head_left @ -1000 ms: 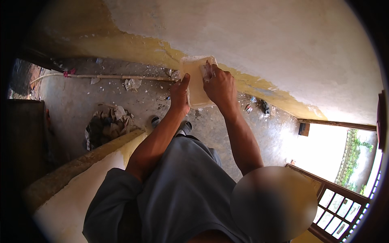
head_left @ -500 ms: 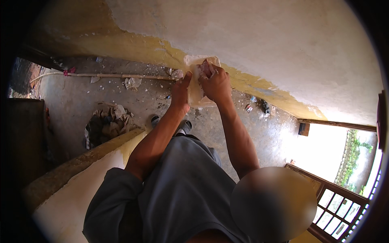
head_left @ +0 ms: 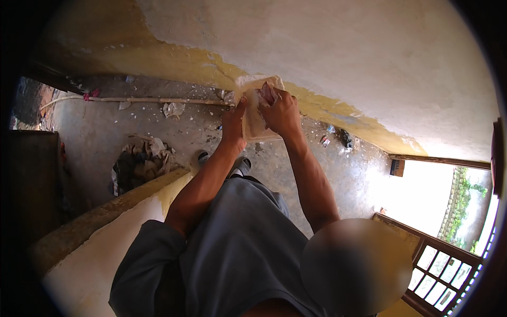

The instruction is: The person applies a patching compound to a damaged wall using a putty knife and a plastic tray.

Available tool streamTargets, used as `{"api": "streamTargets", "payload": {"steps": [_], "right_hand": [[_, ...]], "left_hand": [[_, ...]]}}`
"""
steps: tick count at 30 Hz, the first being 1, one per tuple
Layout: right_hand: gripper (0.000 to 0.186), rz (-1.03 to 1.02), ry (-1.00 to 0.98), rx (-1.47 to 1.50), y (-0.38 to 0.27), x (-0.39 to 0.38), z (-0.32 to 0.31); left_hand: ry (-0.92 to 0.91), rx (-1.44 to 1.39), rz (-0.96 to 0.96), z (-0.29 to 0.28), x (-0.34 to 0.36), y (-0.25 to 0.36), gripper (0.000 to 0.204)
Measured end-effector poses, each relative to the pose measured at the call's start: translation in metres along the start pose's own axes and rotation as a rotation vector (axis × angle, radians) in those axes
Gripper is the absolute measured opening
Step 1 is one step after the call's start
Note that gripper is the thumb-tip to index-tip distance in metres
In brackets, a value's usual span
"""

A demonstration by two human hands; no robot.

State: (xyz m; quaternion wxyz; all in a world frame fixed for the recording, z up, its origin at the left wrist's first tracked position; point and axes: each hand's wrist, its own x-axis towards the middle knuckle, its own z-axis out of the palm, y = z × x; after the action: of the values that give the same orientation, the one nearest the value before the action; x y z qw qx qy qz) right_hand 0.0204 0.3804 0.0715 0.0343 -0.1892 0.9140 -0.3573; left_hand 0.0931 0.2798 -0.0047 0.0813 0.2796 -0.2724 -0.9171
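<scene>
My left hand grips the left edge of a pale, shallow rectangular tray, its thumb lying over the rim. Whitish smears cover the tray. Over its middle, my right hand is closed on a crumpled reddish piece, thin and dusted with white; its exact kind cannot be made out. That piece points toward the tray's far rim, and my right fingers hide part of the tray. Beyond the tray rises a wall, pale above and patchy yellow along its lower band.
A long pole lies on the littered concrete floor at the left. A heap of crumpled sacks sits beside a low yellow-topped wall. Small scraps lie to the right, near a bright doorway and a paned window.
The tray has shifted slightly left and tilts a little differently. My right hand has moved slightly with the reddish piece still in it. My left hand keeps its hold.
</scene>
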Motion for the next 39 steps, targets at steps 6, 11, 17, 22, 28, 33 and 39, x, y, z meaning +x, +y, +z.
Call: {"api": "streamTargets", "payload": {"steps": [6, 11, 17, 22, 28, 33, 39], "right_hand": [[0.031, -0.028, 0.020, 0.009, 0.005, -0.002, -0.008], [0.027, -0.023, 0.086, -0.049, 0.014, 0.001, -0.014], [0.017, 0.001, 0.089, -0.178, -0.010, 0.003, -0.036], [0.023, 0.011, 0.018, -0.234, -0.016, 0.000, -0.030], [0.023, 0.008, -0.017, -0.182, -0.025, -0.008, -0.015], [0.022, -0.028, 0.024, -0.126, -0.022, -0.009, -0.008], [0.025, 0.029, 0.094, 0.036, -0.019, -0.004, -0.003]], "left_hand": [[-0.011, -0.034, -0.013, 0.003, -0.004, -0.002, 0.048], [-0.042, -0.083, -0.036, 0.005, -0.007, 0.002, 0.048], [-0.042, -0.065, 0.002, 0.003, -0.003, 0.000, 0.049], [-0.029, -0.051, 0.029, 0.003, 0.003, -0.003, 0.045], [0.016, 0.006, 0.052, -0.001, 0.004, -0.004, 0.039], [0.025, 0.020, 0.036, -0.005, 0.007, -0.005, 0.037], [0.004, -0.015, 0.016, 0.000, 0.005, -0.005, 0.034]]}}
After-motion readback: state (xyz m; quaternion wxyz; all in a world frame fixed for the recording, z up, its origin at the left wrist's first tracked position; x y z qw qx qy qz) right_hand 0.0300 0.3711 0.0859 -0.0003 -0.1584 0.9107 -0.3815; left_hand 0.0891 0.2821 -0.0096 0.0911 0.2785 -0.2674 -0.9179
